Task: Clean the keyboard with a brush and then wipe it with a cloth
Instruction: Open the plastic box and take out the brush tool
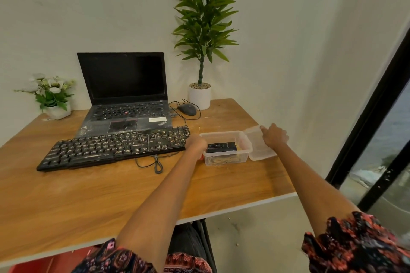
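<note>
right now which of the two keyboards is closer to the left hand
The separate black keyboard, lying in front of the laptop. Its right end sits just beside the left hand, while the laptop's built-in keyboard is farther back on the table.

Free room and obstacles on the worktop (77, 201). The near half, from the left edge to the right corner, lies open wood. The keyboard (115, 149) runs aslant across the middle left, its looped cable (155, 163) trailing just near of it. The laptop (126, 104) stands open directly behind, its front edge touching the keyboard. A clear box (226, 150) sits just right of the keyboard, its lid (258, 146) beside it near the right edge. Far right, a mouse (187, 109) and a potted plant (199, 95) block the corner; far left, a flower pot (58, 111). A bare strip lies between the mouse and the box.
</note>
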